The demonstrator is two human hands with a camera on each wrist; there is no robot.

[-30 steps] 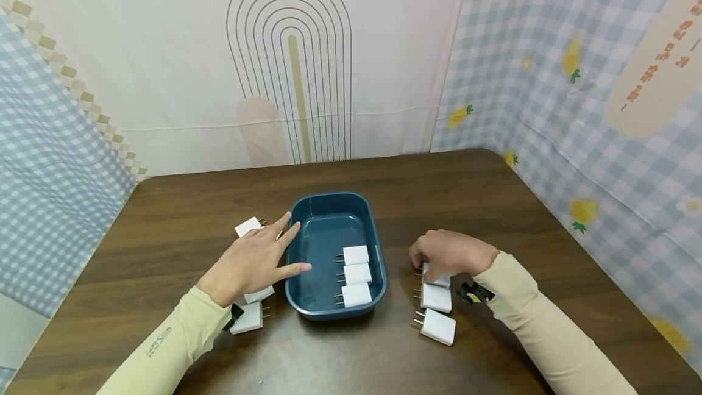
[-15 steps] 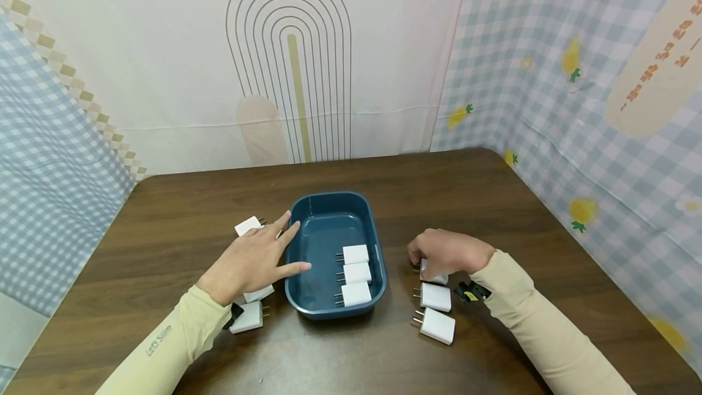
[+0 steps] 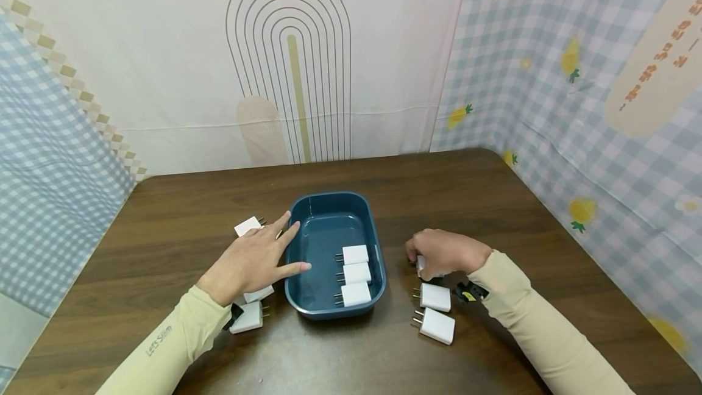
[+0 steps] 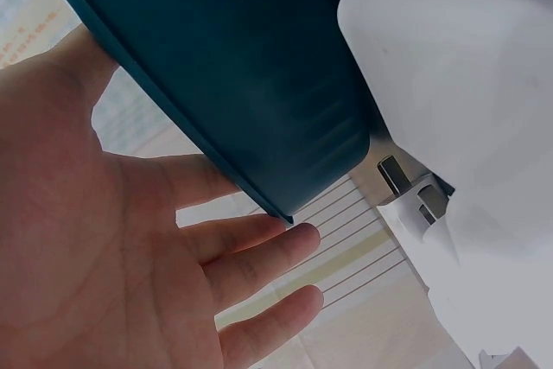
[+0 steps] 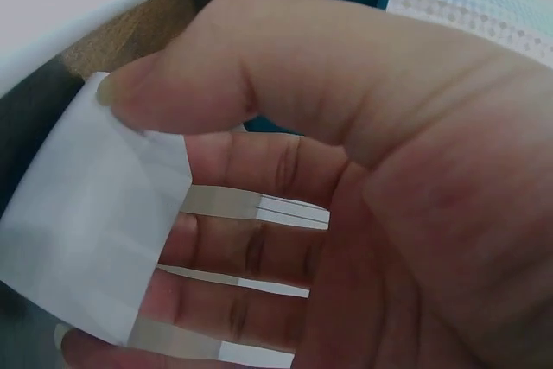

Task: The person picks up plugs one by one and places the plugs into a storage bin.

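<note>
My right hand (image 3: 446,253) holds a white charger plug (image 5: 95,222) between thumb and fingers, to the right of a dark blue rectangular bin (image 3: 336,312); the hand hides most of that plug in the head view. Two more white chargers (image 3: 436,297) lie just below it, prongs pointing left. Inside the bin, three chargers (image 3: 357,274) are lined up along its right side. My left hand (image 3: 252,264) lies with fingers spread over the bin's left rim, the fingertips right at the edge in the left wrist view, and holds nothing.
Under and around my left hand are several white chargers (image 3: 248,317), partly covered by it; one charger (image 3: 248,226) shows beyond the knuckles. Everything stands on a dark wooden table (image 3: 208,197). Behind it hangs a patterned white cloth (image 3: 181,66), with checked cloth (image 3: 548,108) at the right.
My right hand has drawn its charger slightly away from the two below it, up and to the left, widening the gap. My left hand and the bin have stayed in place.
</note>
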